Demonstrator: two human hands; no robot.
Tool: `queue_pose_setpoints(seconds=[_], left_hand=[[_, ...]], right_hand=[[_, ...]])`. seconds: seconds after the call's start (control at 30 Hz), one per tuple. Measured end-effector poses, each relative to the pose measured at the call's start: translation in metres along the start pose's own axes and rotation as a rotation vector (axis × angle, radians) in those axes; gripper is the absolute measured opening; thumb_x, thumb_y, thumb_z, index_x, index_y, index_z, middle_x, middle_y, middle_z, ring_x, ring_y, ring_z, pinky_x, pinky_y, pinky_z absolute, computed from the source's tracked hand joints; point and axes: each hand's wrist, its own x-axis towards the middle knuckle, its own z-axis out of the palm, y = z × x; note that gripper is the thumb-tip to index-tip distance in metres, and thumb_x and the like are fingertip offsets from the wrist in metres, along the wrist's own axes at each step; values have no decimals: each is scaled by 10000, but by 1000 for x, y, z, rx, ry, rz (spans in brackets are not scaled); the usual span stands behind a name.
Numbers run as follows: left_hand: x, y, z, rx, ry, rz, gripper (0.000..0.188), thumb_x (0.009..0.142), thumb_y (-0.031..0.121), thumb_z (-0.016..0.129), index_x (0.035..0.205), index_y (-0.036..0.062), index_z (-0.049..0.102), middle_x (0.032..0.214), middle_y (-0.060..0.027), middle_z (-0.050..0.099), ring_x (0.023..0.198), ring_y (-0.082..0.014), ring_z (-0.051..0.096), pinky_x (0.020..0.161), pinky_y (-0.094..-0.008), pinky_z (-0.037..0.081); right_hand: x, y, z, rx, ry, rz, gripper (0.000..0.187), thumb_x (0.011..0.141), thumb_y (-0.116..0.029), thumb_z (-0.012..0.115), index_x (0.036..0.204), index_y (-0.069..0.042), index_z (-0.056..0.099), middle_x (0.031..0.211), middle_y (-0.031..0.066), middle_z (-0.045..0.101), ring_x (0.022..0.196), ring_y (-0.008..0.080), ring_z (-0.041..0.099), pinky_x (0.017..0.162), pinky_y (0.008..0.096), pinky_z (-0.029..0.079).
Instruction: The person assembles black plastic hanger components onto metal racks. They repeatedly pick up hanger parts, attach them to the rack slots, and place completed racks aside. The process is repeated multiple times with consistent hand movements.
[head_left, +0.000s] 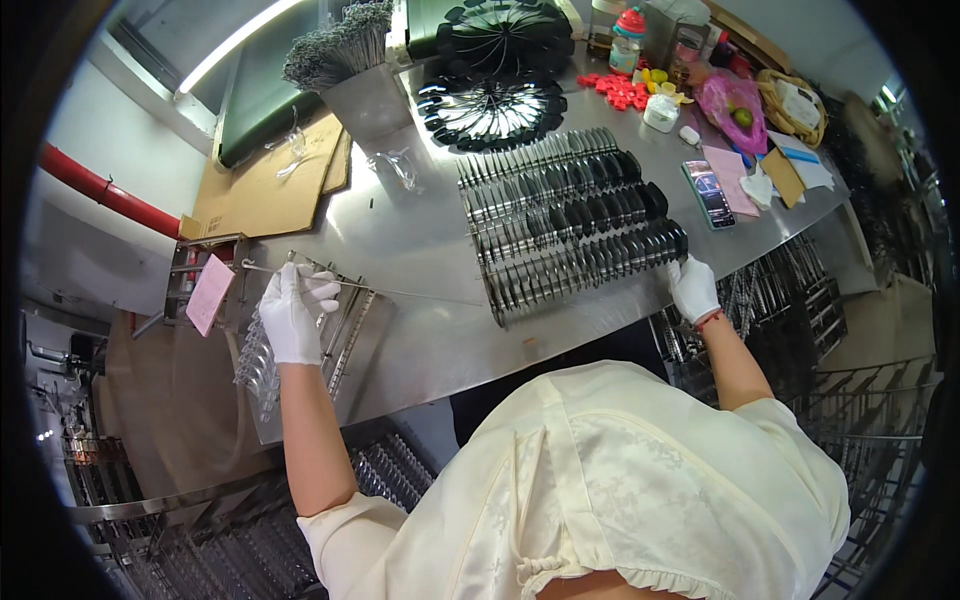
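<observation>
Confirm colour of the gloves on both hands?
White, on left hand and right hand; head view.

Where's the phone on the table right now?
In the head view, the phone lies on the table's right side, between the rows of black-tipped pieces and a pink card.

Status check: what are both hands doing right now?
Left hand gloved, gripping a thin metal rod over a rack at the table edge. Right hand gloved, touching the end of the spoon rows. Nothing in the way.

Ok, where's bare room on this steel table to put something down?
Bare steel table lies between the cardboard and the rows of black pieces, and along the near edge between the left hand and right hand. The far right corner, by the phone, is crowded.
</observation>
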Motion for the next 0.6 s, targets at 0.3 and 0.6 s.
queue_pose_setpoints(seconds=[0.3, 0.6], left_hand=[[49, -35, 18, 4, -149, -164, 284, 1077, 276, 531, 1084, 0, 596, 934, -191, 715, 718, -239, 720, 555, -294, 573], [56, -96, -11, -233, -134, -484, 296, 1084, 306, 504, 1092, 23, 588, 990, -159, 713, 814, -241, 716, 609, -312, 568]], right_hand=[[2, 4, -9, -36, 13, -18, 268, 1002, -246, 568, 1078, -18, 688, 851, 296, 679, 869, 500, 655, 766, 579, 515], [10, -7, -25, -47, 74, -52, 295, 999, -278, 573, 1016, -8, 691, 873, 291, 686, 899, 491, 657, 787, 576, 514]])
